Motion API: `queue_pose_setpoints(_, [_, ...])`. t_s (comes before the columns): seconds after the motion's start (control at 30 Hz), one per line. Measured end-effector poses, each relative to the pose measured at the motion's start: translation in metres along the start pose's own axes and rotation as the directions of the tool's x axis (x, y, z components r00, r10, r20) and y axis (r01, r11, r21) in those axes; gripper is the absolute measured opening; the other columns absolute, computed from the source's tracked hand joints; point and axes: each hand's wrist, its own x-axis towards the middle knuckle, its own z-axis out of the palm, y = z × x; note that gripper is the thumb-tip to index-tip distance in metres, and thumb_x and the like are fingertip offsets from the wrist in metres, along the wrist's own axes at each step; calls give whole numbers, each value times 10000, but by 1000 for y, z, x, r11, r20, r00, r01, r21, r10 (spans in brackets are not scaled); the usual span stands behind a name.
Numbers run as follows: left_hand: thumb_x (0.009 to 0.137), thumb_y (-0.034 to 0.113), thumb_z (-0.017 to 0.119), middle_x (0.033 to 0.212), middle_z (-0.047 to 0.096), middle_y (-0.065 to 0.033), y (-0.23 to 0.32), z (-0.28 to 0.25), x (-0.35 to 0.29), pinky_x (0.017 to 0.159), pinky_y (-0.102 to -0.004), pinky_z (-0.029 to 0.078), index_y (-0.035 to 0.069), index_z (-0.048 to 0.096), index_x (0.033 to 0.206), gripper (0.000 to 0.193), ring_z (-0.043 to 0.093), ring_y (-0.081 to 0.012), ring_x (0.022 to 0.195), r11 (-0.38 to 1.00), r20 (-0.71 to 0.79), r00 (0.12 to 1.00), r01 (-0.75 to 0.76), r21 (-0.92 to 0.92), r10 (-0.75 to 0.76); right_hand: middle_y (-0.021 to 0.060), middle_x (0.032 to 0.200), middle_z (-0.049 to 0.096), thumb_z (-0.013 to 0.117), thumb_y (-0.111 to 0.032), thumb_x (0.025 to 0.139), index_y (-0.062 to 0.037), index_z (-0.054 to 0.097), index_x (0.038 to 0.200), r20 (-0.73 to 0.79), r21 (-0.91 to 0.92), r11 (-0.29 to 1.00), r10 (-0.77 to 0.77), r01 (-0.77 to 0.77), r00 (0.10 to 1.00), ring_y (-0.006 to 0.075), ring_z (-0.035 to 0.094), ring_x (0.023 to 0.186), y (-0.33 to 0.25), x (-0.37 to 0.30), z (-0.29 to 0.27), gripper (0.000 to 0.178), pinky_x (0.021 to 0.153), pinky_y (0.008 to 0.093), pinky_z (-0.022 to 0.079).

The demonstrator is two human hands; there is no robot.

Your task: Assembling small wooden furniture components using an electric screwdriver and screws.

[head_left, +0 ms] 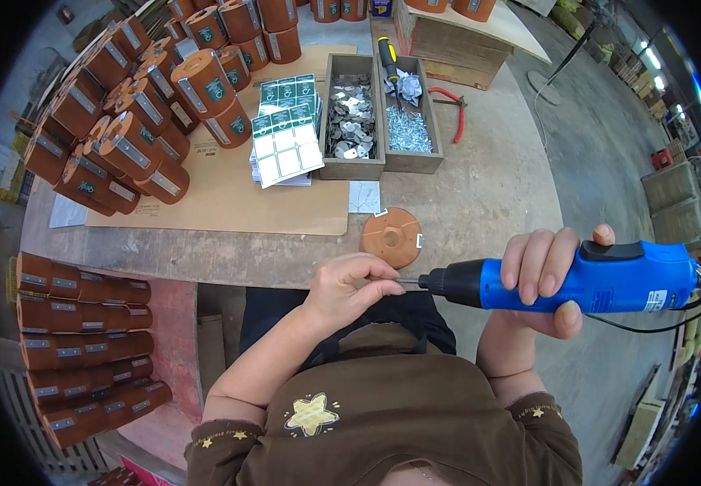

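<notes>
My right hand (541, 267) is wrapped round a blue electric screwdriver (630, 279), held level with its black nose toward the left. My left hand (342, 292) pinches at the tip of the thin bit (409, 281). What is between those fingertips, if anything, is too small to make out. Just beyond them, a round terracotta-coloured piece (376, 240) with a centre hole lies near the table's front edge. Two small pale metal clips (419, 240) sit on its rim.
Flat metal pieces (350, 121) and screws (409, 134) fill two wooden boxes (383, 164); a yellow-black screwdriver (388, 57) stands in one. Red-handled pliers (458, 121), label sheets (286, 150) and stacked terracotta-coloured cylinders (205, 85) are nearby. More cylinders (83, 352) lie at lower left.
</notes>
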Motion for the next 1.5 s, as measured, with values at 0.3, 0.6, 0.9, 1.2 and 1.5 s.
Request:
queue_pose_setpoints(0.3, [732, -60, 569, 828, 581, -95, -1, 2, -7, 617, -208, 480, -48, 583, 786, 57, 576, -107, 695, 976, 143, 983, 137, -170, -113, 55, 674, 512, 598, -87, 668, -121, 239, 1224, 39, 16, 997, 72, -72, 997, 177, 525, 538, -3, 0, 2, 662, 512, 322, 458])
queue_pose_setpoints(0.6, [708, 3, 613, 710, 601, -77, 1, 1, 3, 552, -249, 456, -4, 585, 749, 50, 586, -160, 645, 994, 213, 975, -78, 75, 60, 72, 687, 542, 614, -76, 676, -121, 234, 1222, 260, 11, 999, 45, -49, 965, 192, 550, 548, -6, 3, -3, 667, 512, 323, 465])
queue_pose_setpoints(0.9, [664, 50, 641, 766, 562, -102, 8, 8, 32, 648, -323, 432, 13, 552, 807, 172, 555, -255, 753, 952, 392, 905, -249, 176, 165, 63, 698, 533, 610, -72, 665, -102, 246, 1244, 164, -80, 997, 11, 2, 986, 184, 547, 562, -19, 0, -16, 684, 533, 309, 466])
queue_pose_setpoints(1.2, [758, 163, 538, 986, 560, -113, -35, -47, 158, 806, -371, 399, 82, 598, 910, 181, 505, -268, 965, 808, 110, 993, -99, 581, 43, 52, 743, 477, 542, -132, 716, -63, 253, 1241, -69, -134, 982, -144, 134, 987, 138, 475, 577, -31, -3, -21, 603, 544, 277, 409])
queue_pose_setpoints(1.5, [654, 130, 642, 901, 570, -73, -95, -63, 183, 748, -411, 397, 133, 605, 870, 219, 527, -252, 914, 241, 29, 991, 4, 971, -132, 45, 731, 467, 556, -128, 716, -50, 252, 1235, -116, -146, 976, -178, 160, 977, 121, 470, 576, -45, -7, -17, 607, 552, 271, 413])
